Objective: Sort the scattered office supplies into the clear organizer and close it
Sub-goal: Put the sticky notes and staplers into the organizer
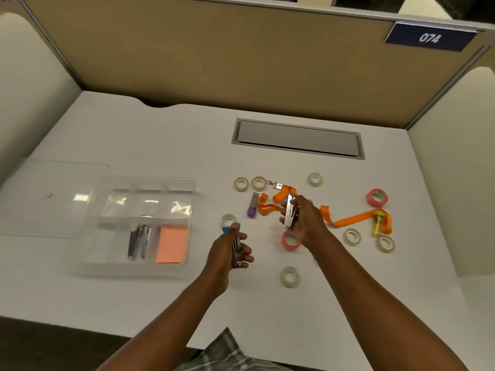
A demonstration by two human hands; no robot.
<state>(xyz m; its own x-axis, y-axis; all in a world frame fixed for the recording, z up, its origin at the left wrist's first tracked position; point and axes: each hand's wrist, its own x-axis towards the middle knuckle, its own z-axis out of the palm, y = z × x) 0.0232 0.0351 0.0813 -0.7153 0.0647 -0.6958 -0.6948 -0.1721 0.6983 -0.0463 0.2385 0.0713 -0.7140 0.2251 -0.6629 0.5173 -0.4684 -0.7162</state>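
Observation:
The clear organizer (pixel 80 259) lies open at the left of the white desk, its lid (pixel 40 199) beside it. Two metal staplers (pixel 139 241) and an orange sticky-note pad (pixel 171 243) sit in its front compartments. My left hand (pixel 230 253) grips a blue-tipped metal stapler (pixel 226 230) right of the organizer. My right hand (pixel 305 223) holds another metal stapler (pixel 290 212) upright above the orange lanyard (pixel 348 218). Several clear tape rolls (pixel 241 183), two pink tape rolls (pixel 290 240), a purple-capped stick (pixel 252 208) and a yellow container (pixel 378 223) lie scattered.
A grey cable hatch (pixel 297 139) is set into the desk behind the supplies. Tan partition walls (pixel 214 54) close the back and sides, with a "074" sign (pixel 430 37) at the upper right. The desk's front edge runs just before my body.

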